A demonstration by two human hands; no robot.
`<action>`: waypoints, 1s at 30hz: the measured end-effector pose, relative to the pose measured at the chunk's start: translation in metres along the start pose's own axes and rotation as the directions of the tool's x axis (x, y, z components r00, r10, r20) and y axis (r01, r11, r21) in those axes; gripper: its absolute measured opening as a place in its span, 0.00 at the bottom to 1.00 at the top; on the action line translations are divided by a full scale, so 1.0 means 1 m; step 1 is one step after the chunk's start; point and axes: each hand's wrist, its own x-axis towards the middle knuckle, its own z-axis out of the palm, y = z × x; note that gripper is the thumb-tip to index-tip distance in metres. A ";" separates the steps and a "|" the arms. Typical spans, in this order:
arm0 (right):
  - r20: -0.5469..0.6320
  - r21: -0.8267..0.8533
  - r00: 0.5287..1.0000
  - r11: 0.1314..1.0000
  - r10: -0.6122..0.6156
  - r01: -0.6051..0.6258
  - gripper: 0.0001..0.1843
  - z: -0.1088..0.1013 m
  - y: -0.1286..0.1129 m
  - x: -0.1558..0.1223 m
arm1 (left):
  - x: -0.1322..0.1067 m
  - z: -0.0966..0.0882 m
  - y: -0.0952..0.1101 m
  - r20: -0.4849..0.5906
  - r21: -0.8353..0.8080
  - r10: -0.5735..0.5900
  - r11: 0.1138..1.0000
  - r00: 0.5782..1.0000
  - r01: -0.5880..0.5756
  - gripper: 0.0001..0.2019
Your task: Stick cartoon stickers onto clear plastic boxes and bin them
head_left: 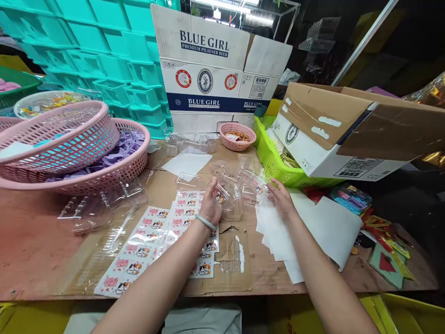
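Observation:
My left hand [211, 206], with a pale bangle at its wrist, grips a clear plastic box [227, 197] that bears a cat sticker. To its right, my right hand [282, 198] has its fingers apart at the edge of more clear plastic boxes [248, 185]; a cat sticker shows through there too. Whether those fingers touch the plastic is hard to see. Sticker sheets [139, 250] with cats and pink print lie left of and under my left forearm. White backing sheets [274, 241] are spread beneath my right hand.
Pink baskets [135, 167] with purple pieces stand at the left, before stacked turquoise crates [139, 69]. A small pink basket [238, 146] holds brown items. Rightward are a green crate [267, 153] and an open carton [313, 153]. Clear plastic boxes [104, 204] lie at left.

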 end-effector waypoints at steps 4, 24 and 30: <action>-0.122 0.243 0.992 0.970 0.030 0.001 0.27 0.017 0.015 -0.023 | -0.005 0.002 -0.013 -0.022 -0.051 0.160 0.986 0.987 -0.161 0.17; 0.242 0.019 0.970 0.999 0.032 -0.037 0.34 0.064 -0.009 -0.034 | -0.017 0.004 -0.019 0.091 0.042 0.086 0.995 0.992 -0.090 0.23; 0.060 0.059 0.997 0.997 -0.047 0.043 0.33 0.074 -0.008 -0.064 | -0.030 0.010 -0.024 0.228 -0.060 0.067 0.997 0.971 -0.055 0.22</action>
